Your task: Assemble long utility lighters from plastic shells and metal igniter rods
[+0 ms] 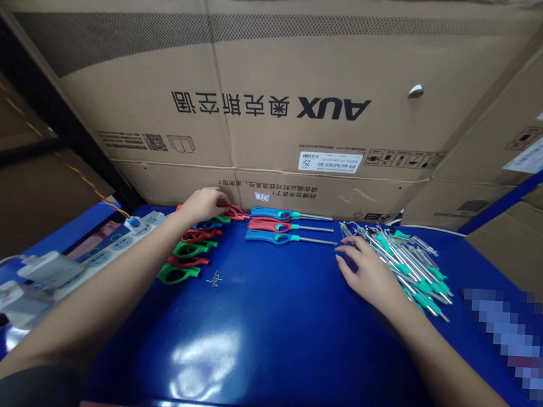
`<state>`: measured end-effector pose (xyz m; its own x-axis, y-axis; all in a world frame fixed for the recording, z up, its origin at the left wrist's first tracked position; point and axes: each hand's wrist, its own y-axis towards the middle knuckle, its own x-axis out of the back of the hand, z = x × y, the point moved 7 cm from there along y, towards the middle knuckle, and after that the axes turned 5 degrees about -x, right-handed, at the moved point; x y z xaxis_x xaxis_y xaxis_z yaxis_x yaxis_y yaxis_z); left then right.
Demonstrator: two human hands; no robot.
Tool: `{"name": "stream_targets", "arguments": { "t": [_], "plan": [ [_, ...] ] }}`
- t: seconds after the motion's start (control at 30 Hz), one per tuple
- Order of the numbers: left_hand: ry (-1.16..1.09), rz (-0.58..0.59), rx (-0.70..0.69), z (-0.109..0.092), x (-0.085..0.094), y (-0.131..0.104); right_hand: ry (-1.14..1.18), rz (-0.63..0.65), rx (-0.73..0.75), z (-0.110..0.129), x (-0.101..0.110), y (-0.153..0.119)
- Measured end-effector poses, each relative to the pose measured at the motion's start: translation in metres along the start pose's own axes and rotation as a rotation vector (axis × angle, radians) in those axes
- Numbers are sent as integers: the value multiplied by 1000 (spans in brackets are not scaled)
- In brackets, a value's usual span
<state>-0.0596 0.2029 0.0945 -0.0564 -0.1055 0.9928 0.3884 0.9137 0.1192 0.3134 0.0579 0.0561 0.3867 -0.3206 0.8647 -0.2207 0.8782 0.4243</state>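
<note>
My left hand (pixel 206 204) is at the back left, its fingers closed over a red plastic lighter handle (pixel 234 213) whose narrow end points right. Below it lies a column of several empty handles in red, blue and green, such as a green handle (pixel 179 274). Three long-nosed lighters lie side by side in the middle: a blue one (pixel 264 213), a red one (pixel 263 225) and another blue one (pixel 261 236). My right hand (pixel 363 269), fingers apart, rests at the left edge of a pile of metal lighter tubes with teal parts (pixel 407 265).
Small screws or pins (pixel 215 279) lie on the blue tabletop (pixel 287 326). A power strip (pixel 109 249) with white plugs (pixel 52 269) runs along the left side. A big cardboard box (pixel 270 57) walls off the back. Another carton (pixel 519 241) stands at right.
</note>
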Motion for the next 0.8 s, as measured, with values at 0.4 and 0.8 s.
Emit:
{"name": "stream_targets", "arguments": {
  "t": [0.4, 0.8],
  "plan": [
    [-692, -497, 209, 3, 76, -42, 71, -24, 19, 6, 1, -1],
    [-1478, 508, 151, -171, -44, -86, 230, 3, 342, 67, 9, -17]
  ]
}}
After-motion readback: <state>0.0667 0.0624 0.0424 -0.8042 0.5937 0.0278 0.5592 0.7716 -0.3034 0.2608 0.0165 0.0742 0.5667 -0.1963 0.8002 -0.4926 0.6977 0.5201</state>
